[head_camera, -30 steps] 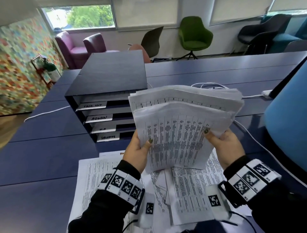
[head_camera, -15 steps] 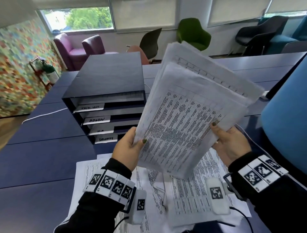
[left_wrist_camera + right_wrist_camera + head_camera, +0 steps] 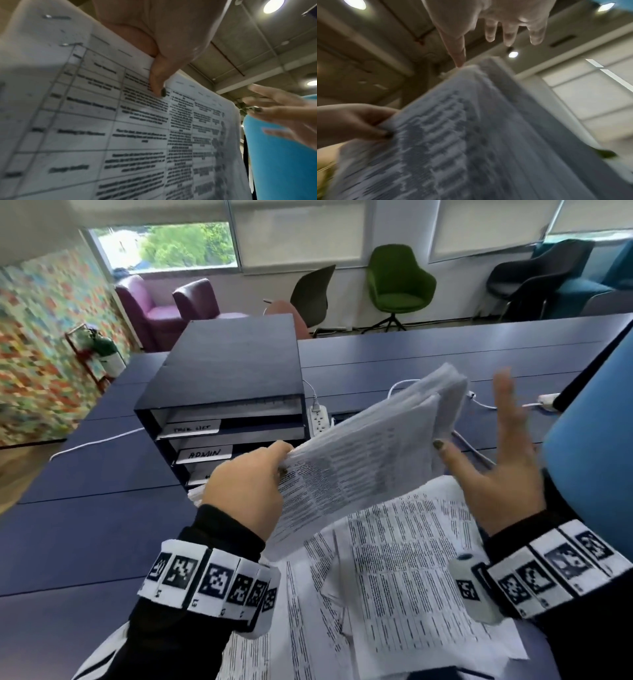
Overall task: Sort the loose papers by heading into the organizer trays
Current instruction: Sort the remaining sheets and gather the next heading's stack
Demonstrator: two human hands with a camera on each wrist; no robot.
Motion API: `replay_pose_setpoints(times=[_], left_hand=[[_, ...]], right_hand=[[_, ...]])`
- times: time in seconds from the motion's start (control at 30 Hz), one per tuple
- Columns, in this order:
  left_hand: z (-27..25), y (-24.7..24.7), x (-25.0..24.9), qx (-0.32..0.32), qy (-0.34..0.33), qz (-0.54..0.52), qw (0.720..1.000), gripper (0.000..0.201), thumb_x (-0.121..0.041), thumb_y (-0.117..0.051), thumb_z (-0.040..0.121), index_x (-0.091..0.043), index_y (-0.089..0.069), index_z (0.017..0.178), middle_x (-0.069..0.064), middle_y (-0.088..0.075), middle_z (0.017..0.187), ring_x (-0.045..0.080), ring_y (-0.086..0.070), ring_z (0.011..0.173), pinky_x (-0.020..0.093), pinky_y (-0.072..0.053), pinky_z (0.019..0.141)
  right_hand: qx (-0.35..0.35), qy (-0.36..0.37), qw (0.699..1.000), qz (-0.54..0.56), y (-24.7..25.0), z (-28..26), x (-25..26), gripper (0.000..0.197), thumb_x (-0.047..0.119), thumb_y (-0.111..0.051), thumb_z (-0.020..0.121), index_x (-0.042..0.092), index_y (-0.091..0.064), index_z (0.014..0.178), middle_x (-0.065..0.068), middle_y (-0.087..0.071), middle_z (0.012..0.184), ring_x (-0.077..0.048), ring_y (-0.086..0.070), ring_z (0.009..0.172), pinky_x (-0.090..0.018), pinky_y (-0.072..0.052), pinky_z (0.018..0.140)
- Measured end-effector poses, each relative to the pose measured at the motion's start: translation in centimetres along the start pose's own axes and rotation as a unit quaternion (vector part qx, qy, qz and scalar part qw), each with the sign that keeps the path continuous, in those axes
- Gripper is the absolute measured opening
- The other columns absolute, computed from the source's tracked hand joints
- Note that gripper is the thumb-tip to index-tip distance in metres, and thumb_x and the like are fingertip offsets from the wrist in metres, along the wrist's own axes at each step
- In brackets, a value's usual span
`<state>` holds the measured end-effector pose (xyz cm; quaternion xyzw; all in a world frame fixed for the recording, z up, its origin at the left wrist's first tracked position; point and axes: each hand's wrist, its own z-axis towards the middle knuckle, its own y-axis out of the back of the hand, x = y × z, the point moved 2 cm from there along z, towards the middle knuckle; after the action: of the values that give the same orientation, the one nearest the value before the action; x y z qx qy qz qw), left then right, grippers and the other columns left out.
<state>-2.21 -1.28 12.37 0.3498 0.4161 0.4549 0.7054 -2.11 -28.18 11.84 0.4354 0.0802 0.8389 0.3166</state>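
My left hand (image 3: 246, 491) pinched the near left edge of the sheaf of papers (image 3: 359, 453), thumb on the printed face and fingers curled beneath, holding it up above the loose sheets (image 3: 404, 570) on the table (image 3: 102, 491), just in front of the organizer (image 3: 226, 378). My right hand (image 3: 493, 470) was spread wide beside the sheaf's right edge, gripping nothing. The sheaf looked light but floppy, sagging and fanning away from my pinch, so I judged it wanted a second grip on the opposite edge.
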Motion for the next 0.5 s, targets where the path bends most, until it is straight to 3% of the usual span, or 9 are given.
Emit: replay_pose_setpoints(times=[0.1,0.2,0.27,0.37,0.43,0.5], left_hand=[[0.8,0.2,-0.2,0.011,-0.079,0.057,0.995,0.033,0.001,-0.062,0.070,-0.021,-0.061,0.095,0.000,-0.063,0.068,0.028,-0.061,0.064,0.031,-0.038,0.057],[1.3,0.7,-0.2,0.026,-0.134,0.119,0.983,0.045,0.002,-0.073,0.054,-0.025,-0.062,0.088,-0.005,-0.060,0.060,0.024,-0.060,0.055,0.027,-0.029,0.058],[1.5,1.2,-0.3,0.016,-0.165,0.118,0.979,0.046,0.001,-0.074,0.051,-0.028,-0.063,0.085,-0.008,-0.059,0.061,0.022,-0.060,0.057,0.028,-0.031,0.061],[1.6,2.3,0.5,-0.044,-0.169,0.072,0.982,0.023,-0.013,-0.066,0.065,-0.030,-0.064,0.080,-0.010,-0.062,0.068,0.021,-0.061,0.068,0.033,-0.033,0.076],[1.8,3.1,1.9,-0.103,-0.152,0.043,0.982,0.011,-0.023,-0.065,0.074,-0.030,-0.067,0.083,-0.011,-0.064,0.078,0.020,-0.061,0.078,0.036,-0.031,0.089],[1.8,3.2,3.9,-0.127,-0.102,0.032,0.986,0.022,-0.024,-0.071,0.076,-0.028,-0.068,0.097,-0.006,-0.064,0.095,0.021,-0.059,0.095,0.044,-0.028,0.102]], right_hand=[[0.063,0.144,0.978,-0.135,-1.7,0.3,3.1,0.055,0.036,-0.058,0.083,0.036,-0.042,0.136,0.013,-0.031,0.149,-0.017,-0.022,0.143,-0.053,-0.007,0.117],[0.166,0.188,0.930,-0.267,-4.5,0.1,4.7,0.040,0.043,-0.048,0.080,0.032,-0.061,0.116,0.005,-0.066,0.117,-0.019,-0.056,0.119,-0.055,-0.014,0.110],[0.231,0.158,0.912,-0.300,-6.0,0.0,5.7,0.034,0.039,-0.046,0.079,0.029,-0.065,0.104,0.005,-0.071,0.091,-0.019,-0.068,0.090,-0.044,-0.029,0.097],[0.315,0.026,0.916,-0.248,-7.3,-0.3,6.5,0.019,0.030,-0.053,0.088,0.028,-0.060,0.106,0.002,-0.067,0.098,-0.023,-0.061,0.093,-0.036,-0.043,0.080],[0.309,-0.050,0.928,-0.201,-7.6,-0.8,6.4,0.015,0.029,-0.058,0.088,0.027,-0.060,0.102,0.001,-0.066,0.089,-0.023,-0.058,0.084,-0.032,-0.044,0.073],[0.303,-0.114,0.933,-0.160,-8.1,-1.6,5.6,0.007,0.026,-0.062,0.085,0.024,-0.063,0.092,0.001,-0.065,0.078,-0.020,-0.057,0.075,-0.030,-0.044,0.068]])
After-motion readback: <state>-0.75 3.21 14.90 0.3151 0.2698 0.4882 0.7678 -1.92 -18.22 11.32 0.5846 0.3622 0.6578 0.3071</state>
